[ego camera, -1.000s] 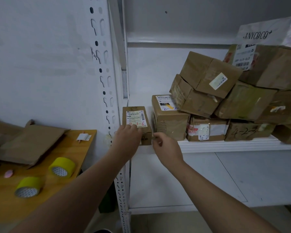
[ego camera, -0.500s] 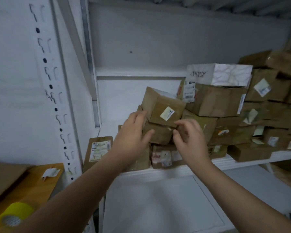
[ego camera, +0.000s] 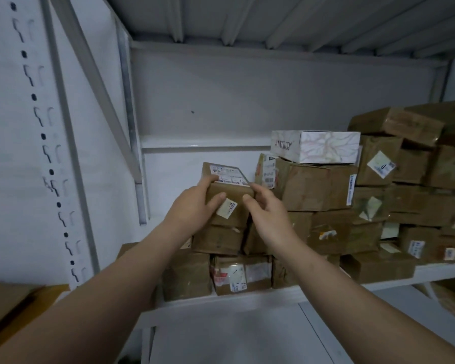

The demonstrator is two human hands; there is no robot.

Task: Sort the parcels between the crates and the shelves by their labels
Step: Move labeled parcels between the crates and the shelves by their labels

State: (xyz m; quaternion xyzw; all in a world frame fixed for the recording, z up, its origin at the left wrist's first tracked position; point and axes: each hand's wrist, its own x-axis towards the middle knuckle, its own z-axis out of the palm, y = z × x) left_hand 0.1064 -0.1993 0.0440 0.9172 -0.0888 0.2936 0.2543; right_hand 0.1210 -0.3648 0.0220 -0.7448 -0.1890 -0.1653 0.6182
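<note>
Parcel (ego camera: 231,191) atop stack (ego camera: 218,241): clasped by left hand (ego camera: 192,207), right hand (ego camera: 269,218) at opposite sides. Seems light, stiff; suits side grip.

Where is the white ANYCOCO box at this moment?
In the head view the white ANYCOCO box lies right of centre, atop a large brown parcel on the shelf.

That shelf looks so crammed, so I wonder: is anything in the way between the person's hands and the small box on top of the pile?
Nothing visible does. The left hand and the right hand grip the small box by its two sides. It rests on a lower parcel, and nothing lies in front of it.
</note>
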